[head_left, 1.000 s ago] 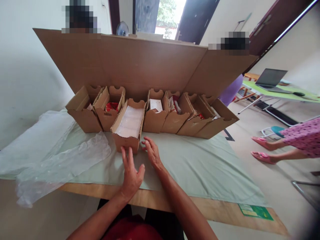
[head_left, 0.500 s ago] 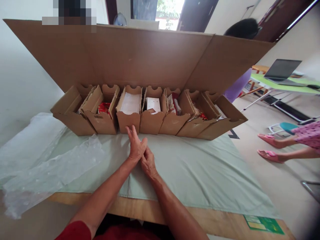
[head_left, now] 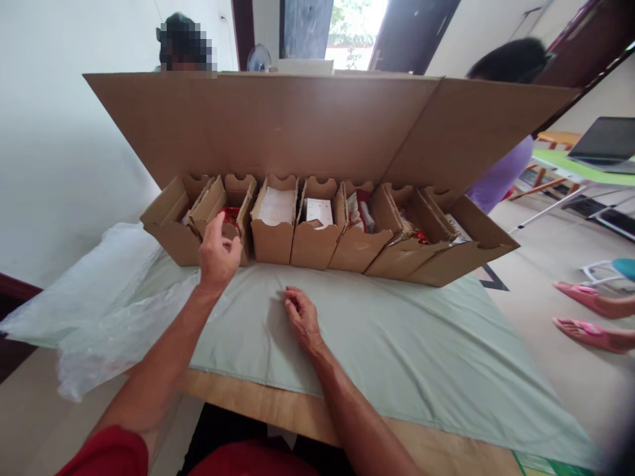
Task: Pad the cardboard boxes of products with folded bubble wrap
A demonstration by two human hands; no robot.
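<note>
My left hand (head_left: 218,258) is raised in front of the second cardboard bin from the left (head_left: 218,236), its fingers bent and apart, with nothing in it. Inside that bin lies a red packet (head_left: 231,215), partly hidden by my fingers. On the pale green cloth (head_left: 377,330), my right hand (head_left: 302,318) rests with loosely curled fingers, slightly apart and holding nothing visible. Right of my left hand, one bin holds a flat white item (head_left: 276,206). Its neighbour contains a white box (head_left: 319,211).
More cardboard bins (head_left: 364,248) continue rightward, holding packets. A tall cardboard panel (head_left: 297,125) stands behind the row. Clear plastic wrap (head_left: 114,317) hangs over the table's left side. Two people are partly visible beyond the panel. A laptop (head_left: 605,145) and someone's sandalled feet are at right.
My hands were together before the middle bins. The left has moved left and up to the second bin; the right has stayed low on the cloth. The view has shifted.
</note>
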